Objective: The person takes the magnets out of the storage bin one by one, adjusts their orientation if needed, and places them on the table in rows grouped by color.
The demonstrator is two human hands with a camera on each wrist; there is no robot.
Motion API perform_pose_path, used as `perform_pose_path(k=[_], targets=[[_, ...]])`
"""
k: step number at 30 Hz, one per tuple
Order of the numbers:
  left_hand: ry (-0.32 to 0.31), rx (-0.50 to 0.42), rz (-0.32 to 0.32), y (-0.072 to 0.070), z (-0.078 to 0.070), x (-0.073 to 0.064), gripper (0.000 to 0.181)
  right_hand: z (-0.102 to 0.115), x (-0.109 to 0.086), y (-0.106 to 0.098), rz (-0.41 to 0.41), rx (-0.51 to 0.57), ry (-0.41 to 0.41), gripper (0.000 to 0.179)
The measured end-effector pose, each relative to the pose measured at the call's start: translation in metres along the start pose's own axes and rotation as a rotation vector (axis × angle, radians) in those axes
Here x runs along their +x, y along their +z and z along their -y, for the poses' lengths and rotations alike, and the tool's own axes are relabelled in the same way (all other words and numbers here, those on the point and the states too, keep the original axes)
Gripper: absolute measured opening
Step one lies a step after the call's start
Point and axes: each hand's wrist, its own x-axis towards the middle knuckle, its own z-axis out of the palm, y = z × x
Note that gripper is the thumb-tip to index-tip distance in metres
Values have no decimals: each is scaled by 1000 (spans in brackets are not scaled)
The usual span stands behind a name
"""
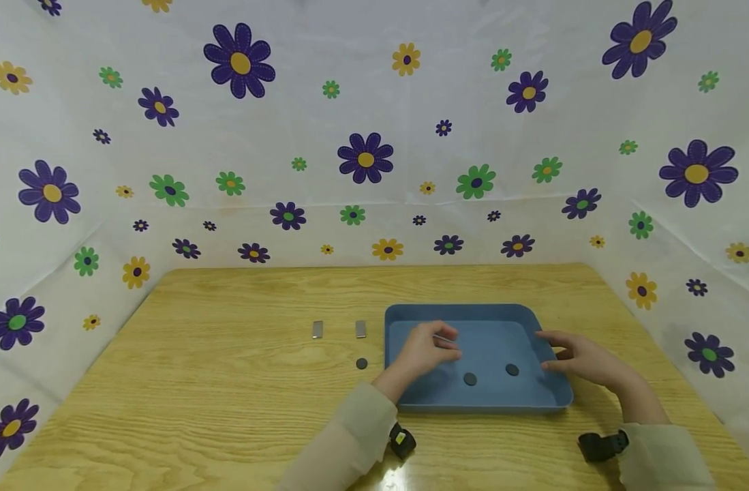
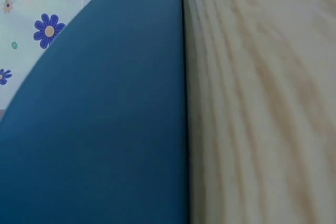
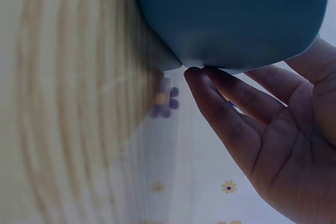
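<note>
A shallow blue tray [image 1: 448, 399] stands on the wooden table. Inside it lie two dark round discs, a left disc [image 1: 469, 379] and a right disc [image 1: 512, 369]. My left hand [image 1: 418, 351] hovers over the tray's left half, fingers loosely bent and thumb apart, with no object visible between them. At the right rim, my right hand [image 1: 585, 358] holds the tray wall. Seen from the right wrist, the right hand's fingers [image 3: 226, 103] touch the outside of the tray [image 3: 236, 19], while part of the hand is hidden behind the rim. The left hand is outside its own wrist view.
Left of the tray, a third dark disc [image 1: 362, 363] lies on the table [image 1: 227, 382]. Farther back are two small grey rectangular pieces, a left piece [image 1: 317, 329] and a right piece [image 1: 360, 329]. White flower-printed cloth [image 1: 313, 136] encloses the back and sides.
</note>
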Motion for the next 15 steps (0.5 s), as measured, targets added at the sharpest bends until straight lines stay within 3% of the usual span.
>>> perform_pose_path(k=[15], targets=[[-6,71,2,9,-2,3,31,2,0,0,1,0,2,64]])
